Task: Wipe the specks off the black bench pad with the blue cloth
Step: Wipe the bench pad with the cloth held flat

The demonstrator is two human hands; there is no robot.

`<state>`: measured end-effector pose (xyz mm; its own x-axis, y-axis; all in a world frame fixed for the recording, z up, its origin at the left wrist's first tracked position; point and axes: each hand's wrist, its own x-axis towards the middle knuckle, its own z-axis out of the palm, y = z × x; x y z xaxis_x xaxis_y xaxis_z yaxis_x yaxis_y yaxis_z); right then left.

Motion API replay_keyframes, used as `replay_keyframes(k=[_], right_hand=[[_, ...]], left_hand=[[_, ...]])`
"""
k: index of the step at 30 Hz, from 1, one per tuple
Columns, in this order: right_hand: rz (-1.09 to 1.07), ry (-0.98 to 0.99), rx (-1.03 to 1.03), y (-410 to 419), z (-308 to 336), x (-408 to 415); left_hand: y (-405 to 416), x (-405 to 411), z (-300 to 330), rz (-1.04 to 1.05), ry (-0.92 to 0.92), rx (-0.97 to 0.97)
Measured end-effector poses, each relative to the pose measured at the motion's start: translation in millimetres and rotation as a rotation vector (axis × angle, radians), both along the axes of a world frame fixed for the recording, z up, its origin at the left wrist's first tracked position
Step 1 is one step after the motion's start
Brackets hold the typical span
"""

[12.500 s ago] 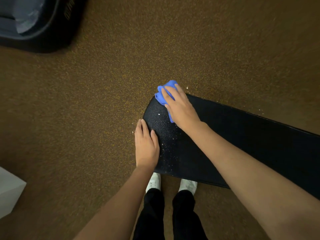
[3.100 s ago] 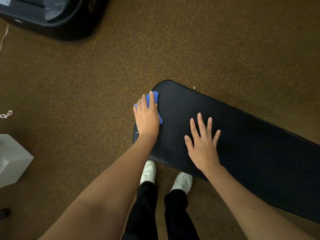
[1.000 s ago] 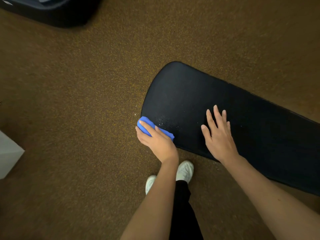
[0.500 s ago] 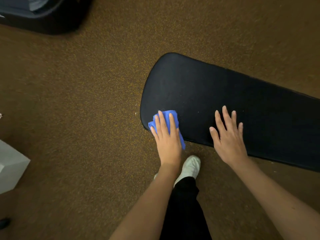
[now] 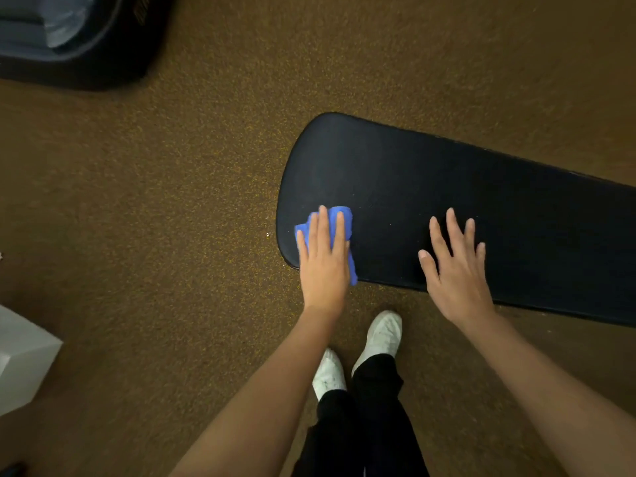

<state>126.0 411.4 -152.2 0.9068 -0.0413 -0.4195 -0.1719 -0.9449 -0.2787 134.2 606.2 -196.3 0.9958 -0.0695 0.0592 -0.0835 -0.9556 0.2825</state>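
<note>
The wiping is under way — the left hand presses flat, fingers straight, on the crumpled blue cloth at the near rounded corner of the long black padded bench pad. The right hand rests open, bracing the pad. A faint speck or two seems left — next, I'd judge, a sweep rightward.

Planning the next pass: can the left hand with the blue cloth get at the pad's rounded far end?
Probably yes: the left hand presses the blue cloth flat, and bare pad lies ahead.
</note>
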Motion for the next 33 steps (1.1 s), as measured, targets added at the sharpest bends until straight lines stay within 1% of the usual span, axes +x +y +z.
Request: replay_keyframes(k=[3,6,7,8,9,11,12,13,14,17,18,20,22,24,27,28,29,31,33], right_hand=[[-0.016,0.007,-0.018,-5,3,-5],[-0.024,0.027,-0.001,-4,2,-13],[-0.021,0.033,0.001,-3,1,-15],[-0.016,0.035,-0.001,-1,-1,-17],[-0.013,0.033,-0.006,-1,-4,-18],[-0.017,0.033,-0.018,0,-6,-17],[-0.017,0.037,-0.019,0,-6,-17],[-0.015,0.04,-0.015,0,-6,-17],[-0.01,0.042,-0.009,-1,-6,-17],[0.007,0.047,0.002,-4,-4,-18],[0.01,0.054,0.001,-4,-4,-17],[0.008,0.064,0.002,-3,-3,-16],[0.005,0.064,0.001,-3,-3,-17],[0.007,0.064,-0.007,-2,-4,-17],[0.001,0.058,-0.011,-1,-5,-16],[-0.001,0.055,-0.006,-1,-5,-16],[-0.002,0.055,-0.001,-2,-5,-16],[0.006,0.066,0.005,-4,-5,-16],[0.017,0.072,0.009,-6,-4,-16]], left_hand=[[6,22,1,0.173,0.008,-0.015],[4,39,2,0.229,0.011,-0.04],[4,41,1,0.218,0.017,-0.041],[3,38,0,0.16,0.008,-0.033],[1,33,-1,0.045,0.001,-0.014],[0,12,-2,-0.256,-0.014,0.028],[5,6,-3,-0.348,-0.019,0.04],[11,4,-4,-0.371,-0.019,0.048],[17,8,-4,-0.325,-0.022,0.052],[26,32,-3,-0.034,-0.004,0.032],[24,40,-3,0.02,0.004,0.011],[16,52,-2,0.061,0.009,-0.019],[11,57,-3,0.066,0.029,-0.02],[6,59,-2,-0.002,0.033,0.007],[-11,37,3,-0.291,0.008,0.021],[-16,25,4,-0.366,0.004,0.02],[-16,18,4,-0.396,0.002,0.017],[-7,23,2,-0.333,-0.002,0.02],[6,43,0,-0.179,-0.003,0.033]])
